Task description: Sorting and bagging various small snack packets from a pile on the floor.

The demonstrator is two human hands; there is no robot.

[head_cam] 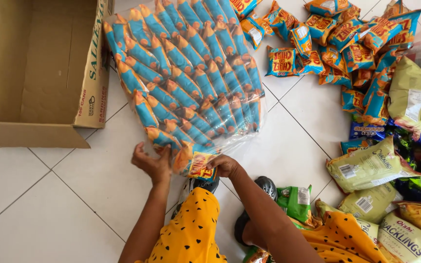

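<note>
Two hands are on one clear plastic bag [191,83] of blue-and-orange snack packets, which lies flat on the white tiled floor [40,204] in front of my knees. My left hand [153,163] rests at the bag's near left corner, fingers loosely curled against the plastic; I cannot tell whether they actually pinch it. My right hand [224,165] is at the near end of the bag, fingers closed on one orange snack packet [198,166] at the bag's mouth. Packets inside lie in overlapping rows, running away from me. An open cardboard box [35,68] sits to the left, just beside the bag's far left edge. Loose orange-and-blue packets [347,44] are heaped beyond the bag to the right. Pale green snack bags [371,168] lie near my right knee, apart from the clear bag.
</note>
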